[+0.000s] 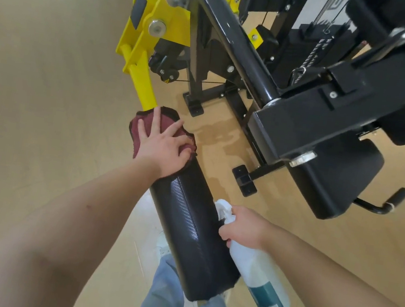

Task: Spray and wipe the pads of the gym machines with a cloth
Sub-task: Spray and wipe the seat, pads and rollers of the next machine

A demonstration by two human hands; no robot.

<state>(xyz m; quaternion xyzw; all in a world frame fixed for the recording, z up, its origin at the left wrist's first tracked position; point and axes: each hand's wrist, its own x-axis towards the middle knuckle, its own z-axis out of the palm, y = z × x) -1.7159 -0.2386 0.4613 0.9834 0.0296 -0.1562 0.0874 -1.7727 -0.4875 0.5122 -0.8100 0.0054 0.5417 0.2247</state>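
Left hand (164, 148) presses cloth (148, 125) at roller pad (193, 232) far end

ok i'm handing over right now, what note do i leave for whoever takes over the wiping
Left hand: flat, fingers spread, pressing the maroon cloth on the far end of the black roller pad, beside the yellow arm.
Right hand: grips the spray bottle by its neck, next to the roller's near end.
Done: wiping is under way at the far end; how much is sprayed or wiped cannot be told.
Left: probably the rest of the roller, then the black seat pad to the right.
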